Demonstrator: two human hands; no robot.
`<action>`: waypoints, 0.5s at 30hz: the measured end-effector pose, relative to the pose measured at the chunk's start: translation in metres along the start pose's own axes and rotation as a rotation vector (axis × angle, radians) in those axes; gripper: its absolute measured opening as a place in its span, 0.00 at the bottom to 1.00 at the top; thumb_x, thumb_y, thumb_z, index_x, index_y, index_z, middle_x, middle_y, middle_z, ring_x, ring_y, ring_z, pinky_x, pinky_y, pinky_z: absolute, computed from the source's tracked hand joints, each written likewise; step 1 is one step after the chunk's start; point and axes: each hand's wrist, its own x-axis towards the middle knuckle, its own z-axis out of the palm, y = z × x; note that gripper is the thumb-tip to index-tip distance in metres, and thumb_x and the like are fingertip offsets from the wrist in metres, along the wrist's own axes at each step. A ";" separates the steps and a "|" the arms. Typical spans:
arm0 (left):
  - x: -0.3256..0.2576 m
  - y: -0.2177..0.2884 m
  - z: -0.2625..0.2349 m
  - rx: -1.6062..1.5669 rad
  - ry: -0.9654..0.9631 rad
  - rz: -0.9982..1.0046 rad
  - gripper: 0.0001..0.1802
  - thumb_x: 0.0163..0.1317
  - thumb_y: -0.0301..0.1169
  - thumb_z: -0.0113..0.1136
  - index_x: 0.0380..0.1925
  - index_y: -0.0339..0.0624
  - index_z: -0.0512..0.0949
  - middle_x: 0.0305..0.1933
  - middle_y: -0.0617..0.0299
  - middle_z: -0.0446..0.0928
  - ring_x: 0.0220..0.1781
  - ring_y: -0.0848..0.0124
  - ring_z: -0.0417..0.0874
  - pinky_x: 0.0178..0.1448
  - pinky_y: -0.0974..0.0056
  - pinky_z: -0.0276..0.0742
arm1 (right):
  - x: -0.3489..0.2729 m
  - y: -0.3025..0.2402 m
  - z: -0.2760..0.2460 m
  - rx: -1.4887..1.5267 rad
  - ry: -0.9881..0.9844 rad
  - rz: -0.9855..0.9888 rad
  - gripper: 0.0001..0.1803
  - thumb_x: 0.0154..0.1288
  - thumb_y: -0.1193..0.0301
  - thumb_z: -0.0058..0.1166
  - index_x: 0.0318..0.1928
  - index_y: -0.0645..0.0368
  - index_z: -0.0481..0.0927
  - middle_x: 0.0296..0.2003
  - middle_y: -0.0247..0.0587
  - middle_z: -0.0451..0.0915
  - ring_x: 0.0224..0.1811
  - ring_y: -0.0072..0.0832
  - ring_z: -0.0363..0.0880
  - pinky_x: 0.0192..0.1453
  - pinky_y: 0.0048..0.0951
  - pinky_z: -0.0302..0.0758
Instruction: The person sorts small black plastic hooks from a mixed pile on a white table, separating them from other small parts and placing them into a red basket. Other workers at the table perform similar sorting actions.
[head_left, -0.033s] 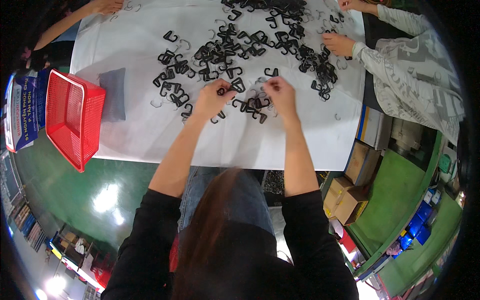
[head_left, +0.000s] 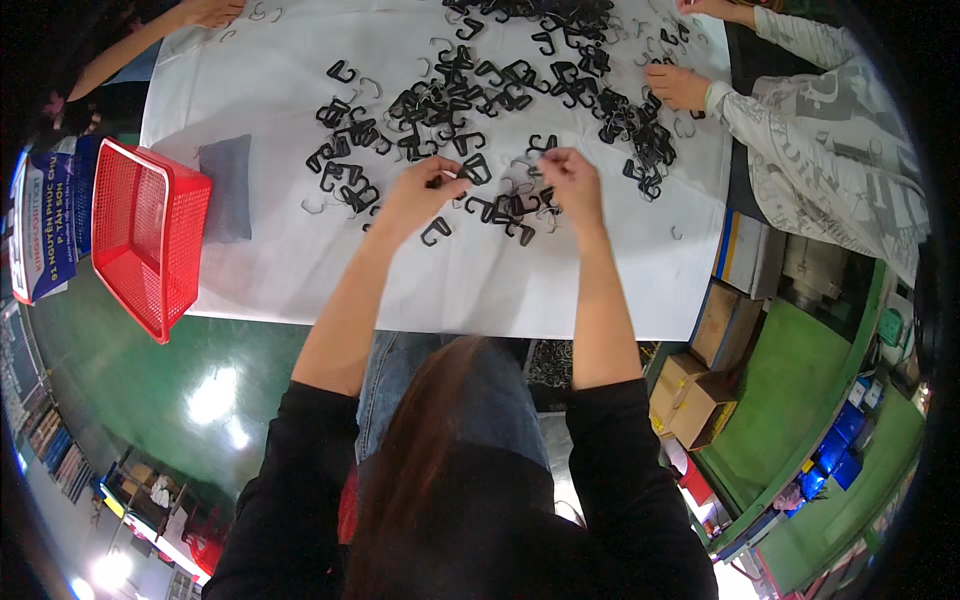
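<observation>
Left hand (head_left: 415, 195) was over the middle of the white tabletop (head_left: 640, 270), grip narrow, thumb and fingers closed on a black hook (head_left: 475, 170) that stuck out past the fingertips toward the right. Something dark also showed inside the curled fingers; couldn't tell if it was a second part.

Right hand (head_left: 575, 190) was opposite, apart from the left, fingers bent in toward thumb. Couldn't tell if that grip had anything in it; fingertips blurred. A loose black hook (head_left: 543, 143) lay just beyond those fingertips.

Between the hands, on the near side: small cluster of black hooks (head_left: 485, 210), thin curved pieces mixed in. Single hook (head_left: 436, 232) lay apart from it, just below the left hand. Main spread of black hooks (head_left: 430, 105) was beyond both hands, running up to a dense heap (head_left: 560, 10) at the far edge.

Left side: red basket (head_left: 135, 235), tilted, next to a flat grey pad (head_left: 226, 188).

Other people: hand (head_left: 678, 88) with a patterned sleeve (head_left: 800, 130) at right, by the hooks; another hand (head_left: 212, 12) at far left.
</observation>
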 end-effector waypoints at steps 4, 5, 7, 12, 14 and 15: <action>-0.003 0.008 -0.033 -0.762 -0.144 -0.181 0.13 0.62 0.36 0.56 0.42 0.41 0.76 0.34 0.64 0.77 0.34 0.73 0.76 0.36 0.67 0.72 | 0.038 0.001 -0.019 -0.375 0.031 -0.129 0.15 0.53 0.65 0.64 0.38 0.57 0.77 0.35 0.41 0.82 0.34 0.35 0.80 0.40 0.34 0.74; -0.001 0.011 -0.035 -0.820 -0.109 -0.190 0.13 0.62 0.37 0.56 0.42 0.41 0.76 0.34 0.64 0.77 0.34 0.73 0.76 0.36 0.67 0.72 | 0.044 0.000 -0.018 -0.460 0.011 -0.137 0.16 0.52 0.64 0.64 0.39 0.57 0.77 0.36 0.40 0.81 0.36 0.36 0.79 0.41 0.35 0.74; 0.010 0.016 -0.032 -0.818 -0.097 -0.169 0.14 0.61 0.39 0.57 0.41 0.42 0.76 0.36 0.64 0.78 0.38 0.71 0.79 0.35 0.66 0.73 | 0.053 -0.002 -0.016 -0.616 -0.042 -0.178 0.17 0.51 0.63 0.65 0.40 0.55 0.76 0.37 0.39 0.80 0.40 0.37 0.79 0.43 0.36 0.74; 0.048 0.026 0.004 0.553 0.264 0.089 0.19 0.53 0.42 0.63 0.43 0.48 0.74 0.38 0.57 0.80 0.39 0.61 0.82 0.40 0.57 0.76 | 0.047 -0.006 -0.008 -0.835 0.025 -0.224 0.19 0.48 0.64 0.66 0.40 0.55 0.76 0.37 0.38 0.76 0.42 0.35 0.77 0.44 0.37 0.73; 0.054 0.024 0.019 0.774 0.363 0.170 0.18 0.52 0.40 0.64 0.43 0.50 0.74 0.39 0.56 0.80 0.41 0.57 0.82 0.41 0.54 0.75 | 0.043 -0.006 -0.007 -0.839 0.080 -0.240 0.19 0.48 0.64 0.67 0.40 0.55 0.76 0.38 0.38 0.75 0.44 0.35 0.76 0.45 0.38 0.73; 0.056 0.022 0.021 0.741 0.349 0.144 0.17 0.51 0.38 0.64 0.41 0.50 0.74 0.41 0.57 0.80 0.43 0.56 0.81 0.42 0.53 0.75 | 0.042 -0.005 -0.006 -0.818 0.099 -0.259 0.20 0.48 0.64 0.67 0.40 0.54 0.76 0.38 0.37 0.75 0.43 0.36 0.76 0.45 0.38 0.73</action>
